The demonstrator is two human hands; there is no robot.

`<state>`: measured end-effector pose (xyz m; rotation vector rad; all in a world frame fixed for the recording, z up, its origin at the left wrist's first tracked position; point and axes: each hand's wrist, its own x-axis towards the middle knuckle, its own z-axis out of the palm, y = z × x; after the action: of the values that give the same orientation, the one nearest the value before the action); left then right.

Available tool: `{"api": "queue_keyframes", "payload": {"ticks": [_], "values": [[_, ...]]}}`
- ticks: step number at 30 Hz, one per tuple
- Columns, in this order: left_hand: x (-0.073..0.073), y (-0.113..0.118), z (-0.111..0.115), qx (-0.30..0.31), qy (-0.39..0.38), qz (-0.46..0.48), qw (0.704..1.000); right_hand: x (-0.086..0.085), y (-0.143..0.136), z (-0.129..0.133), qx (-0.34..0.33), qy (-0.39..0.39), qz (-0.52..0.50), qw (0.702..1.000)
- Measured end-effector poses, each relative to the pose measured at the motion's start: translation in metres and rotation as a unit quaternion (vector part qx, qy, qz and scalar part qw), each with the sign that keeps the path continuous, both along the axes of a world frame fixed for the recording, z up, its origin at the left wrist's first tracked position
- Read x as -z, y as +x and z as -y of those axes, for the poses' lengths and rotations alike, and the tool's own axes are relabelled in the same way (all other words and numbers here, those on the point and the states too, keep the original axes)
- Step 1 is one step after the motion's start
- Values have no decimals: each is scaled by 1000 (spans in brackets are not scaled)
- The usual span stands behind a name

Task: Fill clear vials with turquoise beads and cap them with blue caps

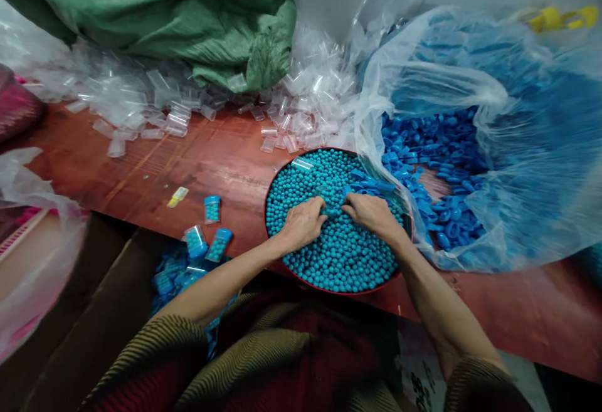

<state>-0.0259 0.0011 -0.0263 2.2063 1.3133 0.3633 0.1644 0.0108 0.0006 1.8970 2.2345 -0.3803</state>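
Observation:
A round red-rimmed tray (273, 239) full of small turquoise beads (345, 261) sits in front of me. Above the beads, my left hand (303, 221) is closed, its fingertips around what looks like a clear plastic tube (325, 194), faint against the beads. My right hand (371, 214) is close by on the right, fingers curled in a pinch; what they hold, if anything, is hidden. Several blue plastic caps (371, 183) lie on the beads just beyond it. Another clear tube (302, 163) rests at the tray's far side.
Right of the tray, an open plastic bag (531, 167) holds many blue caps (435, 142). Loose clear tubes (176, 117) are heaped along the back below a green sack (188, 17). A capped bead-filled tube (212, 209) stands near the front edge; more filled tubes (195, 241) pile below it.

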Motion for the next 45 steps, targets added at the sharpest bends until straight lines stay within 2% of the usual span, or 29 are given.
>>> {"api": "queue_keyframes", "payload": {"ticks": [3, 7, 13, 16, 19, 21, 23, 25, 28, 30, 32, 34, 36, 39, 42, 45], "values": [[1, -2, -2, 4, -18, 22, 1000, 9, -1, 4, 18, 55, 4, 998], [-1, -3, -5, 1, -41, 45, 998, 9, 14, 12, 85, 83, -57, 991], [-4, -1, -8, -12, -75, 28, 997, 12, 18, 11, 61, 69, -95, 991], [2, -3, -12, -6, -92, 72, 993, 17, 16, 8, 85, 95, -250, 960], [8, -7, -16, -7, -111, 118, 987, 21, 9, 11, 86, 49, -422, 901], [10, -9, -18, -7, -127, 154, 980, 22, 2, 15, 64, 29, -461, 885], [10, -10, -19, -10, -139, 188, 972, 20, -1, 21, 40, 42, -437, 898], [9, -11, -19, -21, -142, 214, 966, 15, 1, 26, 27, 51, -376, 925], [7, -11, -19, -28, -145, 238, 960, 9, 8, 30, 41, 51, -327, 943], [6, -9, -17, -24, -156, 257, 953, 8, 8, 30, 80, 53, -375, 922], [6, -7, -14, -25, -184, 289, 939, 11, 3, 29, 114, 44, -450, 885], [5, -5, -11, -33, -224, 325, 918, 16, -4, 29, 120, 49, -499, 857], [4, -4, -8, -40, -264, 349, 898, 20, -10, 29, 110, 97, -508, 849], [3, -4, -5, -40, -302, 368, 879, 26, -13, 33, 69, 184, -459, 866], [2, -2, -3, -54, -300, 386, 871, 30, -12, 39, -23, 251, -366, 896], [2, 2, 0, -75, -299, 403, 862, 32, -11, 45, -99, 295, -287, 906]]}}
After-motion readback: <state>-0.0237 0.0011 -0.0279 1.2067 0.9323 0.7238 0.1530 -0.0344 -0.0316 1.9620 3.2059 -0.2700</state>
